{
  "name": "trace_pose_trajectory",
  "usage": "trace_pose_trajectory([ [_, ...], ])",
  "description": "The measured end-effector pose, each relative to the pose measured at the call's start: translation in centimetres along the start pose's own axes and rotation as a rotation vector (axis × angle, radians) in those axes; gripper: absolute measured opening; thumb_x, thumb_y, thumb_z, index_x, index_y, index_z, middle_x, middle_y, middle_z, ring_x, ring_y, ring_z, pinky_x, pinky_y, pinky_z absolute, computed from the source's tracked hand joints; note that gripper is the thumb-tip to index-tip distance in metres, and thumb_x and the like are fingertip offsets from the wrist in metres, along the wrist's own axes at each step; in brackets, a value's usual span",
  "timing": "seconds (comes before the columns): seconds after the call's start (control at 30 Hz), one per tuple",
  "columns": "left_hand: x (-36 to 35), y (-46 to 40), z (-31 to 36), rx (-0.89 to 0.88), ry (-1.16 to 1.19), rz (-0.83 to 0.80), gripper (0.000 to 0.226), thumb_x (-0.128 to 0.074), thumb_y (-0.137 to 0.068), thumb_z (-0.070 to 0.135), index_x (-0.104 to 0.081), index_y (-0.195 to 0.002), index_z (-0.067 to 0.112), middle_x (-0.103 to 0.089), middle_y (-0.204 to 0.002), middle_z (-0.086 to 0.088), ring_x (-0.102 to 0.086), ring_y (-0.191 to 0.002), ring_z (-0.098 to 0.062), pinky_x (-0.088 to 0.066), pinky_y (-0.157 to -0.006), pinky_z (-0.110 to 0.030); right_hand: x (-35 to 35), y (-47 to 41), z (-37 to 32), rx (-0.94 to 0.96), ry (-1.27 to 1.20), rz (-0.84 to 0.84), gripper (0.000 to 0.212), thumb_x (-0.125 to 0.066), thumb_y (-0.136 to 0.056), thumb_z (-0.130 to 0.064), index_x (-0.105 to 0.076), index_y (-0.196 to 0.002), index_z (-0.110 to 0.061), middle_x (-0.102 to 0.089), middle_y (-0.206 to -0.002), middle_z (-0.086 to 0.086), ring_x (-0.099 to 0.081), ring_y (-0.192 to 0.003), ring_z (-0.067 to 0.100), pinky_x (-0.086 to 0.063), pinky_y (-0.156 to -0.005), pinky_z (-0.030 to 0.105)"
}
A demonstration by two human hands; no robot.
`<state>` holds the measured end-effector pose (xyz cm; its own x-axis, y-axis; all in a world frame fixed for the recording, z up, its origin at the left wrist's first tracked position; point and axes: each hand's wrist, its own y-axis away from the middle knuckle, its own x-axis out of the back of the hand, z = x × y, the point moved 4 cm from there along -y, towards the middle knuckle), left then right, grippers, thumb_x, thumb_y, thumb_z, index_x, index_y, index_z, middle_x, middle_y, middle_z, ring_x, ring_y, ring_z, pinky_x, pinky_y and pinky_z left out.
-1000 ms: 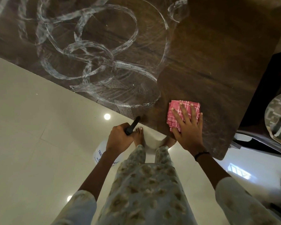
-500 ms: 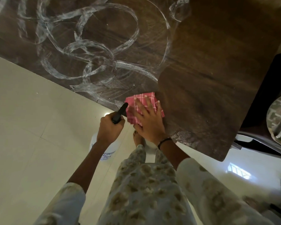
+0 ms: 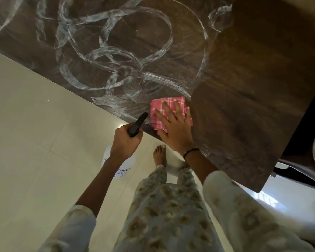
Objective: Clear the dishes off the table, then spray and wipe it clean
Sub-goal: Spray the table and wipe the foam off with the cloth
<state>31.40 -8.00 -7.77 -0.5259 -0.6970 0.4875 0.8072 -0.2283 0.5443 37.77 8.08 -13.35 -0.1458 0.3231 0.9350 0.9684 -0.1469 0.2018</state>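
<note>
Pink cloth (image 3: pixel 171 113) under my flat right hand (image 3: pixel 173 127); left hand (image 3: pixel 125 141) grip clamped on spray bottle (image 3: pixel 119 165). I press evenly, overlap strokes leftward across worktop (image 3: pixel 253 79) streaks.

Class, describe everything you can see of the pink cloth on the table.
The pink cloth is folded into a rough square, woven-looking, with a white check pattern. It lies flat on the dark wooden table near its front edge, beside the white smears. The right hand presses on it with fingers spread.
</note>
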Motion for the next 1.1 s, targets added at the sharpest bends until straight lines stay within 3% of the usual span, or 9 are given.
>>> trace_pose_trajectory([
  [0.13, 0.8, -0.4, -0.4, 0.015, 0.02, -0.02, 0.028, -0.065, -0.082, 0.007, -0.051, -0.058, 0.012, -0.038, -0.054, -0.013, -0.026, -0.051, -0.023, -0.026, -0.05, -0.029, -1.5, 0.4, -4.1, 0.177, 0.026, -0.063, 0.052, -0.043, -0.086, -0.048, -0.047, -0.135, -0.032, -0.029, -0.155, 0.0, -0.016, -0.145, 0.032, -0.011, -0.111, 0.066],
  [0.27, 1.6, -1.1, -1.2, 0.003, 0.018, -0.008, 0.019, -0.064, -0.084, 0.011, -0.057, -0.07, 0.002, -0.042, -0.052, -0.013, -0.031, -0.05, -0.024, -0.031, -0.051, -0.027, -1.2, 3.7, -0.5, 0.364, 0.07, -0.074, 0.056, -0.043, -0.087, -0.051, -0.04, -0.14, -0.035, -0.031, -0.154, -0.001, -0.018, -0.145, 0.029, -0.011, -0.114, 0.062],
  [0.43, 2.2, -1.9, -1.3, -0.007, 0.041, -0.022, 0.02, -0.064, -0.085, 0.013, -0.056, -0.068, 0.006, -0.043, -0.053, -0.014, -0.033, -0.051, -0.024, -0.033, -0.053, -0.028, -0.1, 1.8, 1.5, 0.19, 0.075, -0.08, 0.061, -0.038, -0.088, -0.054, -0.027, -0.146, -0.04, -0.022, -0.157, -0.004, -0.012, -0.147, 0.027, -0.014, -0.111, 0.064],
  [0.57, 2.6, -2.1, -0.8, -0.01, 0.048, -0.02, 0.029, -0.063, -0.084, 0.01, -0.05, -0.059, 0.016, -0.037, -0.053, -0.012, -0.029, -0.052, -0.022, -0.028, -0.05, -0.028, -0.4, -1.9, -2.3, 0.054, 0.003, -0.043, 0.053, -0.037, -0.089, -0.046, -0.037, -0.141, -0.037, -0.025, -0.156, -0.003, -0.008, -0.147, 0.029, -0.007, -0.112, 0.066],
  [0.7, 2.8, -2.1, -0.3, -0.004, 0.032, -0.031, 0.03, -0.066, -0.08, 0.007, -0.051, -0.056, 0.019, -0.039, -0.049, -0.003, -0.027, -0.05, -0.019, -0.026, -0.049, -0.025, -1.5, -2.7, -6.0, 0.215, 0.035, -0.108, 0.051, -0.036, -0.089, -0.048, -0.044, -0.137, -0.033, -0.031, -0.154, 0.0, -0.012, -0.146, 0.033, -0.01, -0.111, 0.066],
  [0.87, 1.8, -2.3, 0.6, -0.023, 0.041, -0.076, 0.021, -0.067, -0.082, 0.014, -0.06, -0.072, -0.003, -0.041, -0.053, -0.01, -0.03, -0.047, -0.018, -0.027, -0.049, -0.028, -1.4, 1.8, -1.5, 0.381, 0.061, -0.105, 0.054, -0.043, -0.087, -0.052, -0.045, -0.137, -0.033, -0.033, -0.153, -0.001, -0.016, -0.145, 0.028, -0.01, -0.114, 0.061],
  [1.0, -0.5, -2.6, 3.0, -0.077, -0.034, -0.168, 0.021, -0.063, -0.085, 0.015, -0.057, -0.065, 0.014, -0.046, -0.05, 0.0, -0.037, -0.04, -0.008, -0.031, -0.045, -0.02, 0.3, 3.8, 4.3, 0.068, 0.044, -0.087, 0.061, -0.037, -0.089, -0.055, -0.026, -0.146, -0.038, -0.023, -0.157, -0.003, -0.01, -0.146, 0.026, -0.014, -0.112, 0.064],
  [1.1, -2.4, -2.9, 5.0, -0.123, -0.046, -0.231, 0.029, -0.061, -0.086, 0.014, -0.051, -0.061, 0.026, -0.047, -0.051, 0.001, -0.039, -0.041, -0.008, -0.03, -0.045, -0.018, 1.3, 4.4, 7.3, -0.18, 0.02, -0.072, 0.065, -0.036, -0.088, -0.057, -0.02, -0.148, -0.038, -0.018, -0.158, -0.003, -0.003, -0.146, 0.024, -0.008, -0.115, 0.06],
])
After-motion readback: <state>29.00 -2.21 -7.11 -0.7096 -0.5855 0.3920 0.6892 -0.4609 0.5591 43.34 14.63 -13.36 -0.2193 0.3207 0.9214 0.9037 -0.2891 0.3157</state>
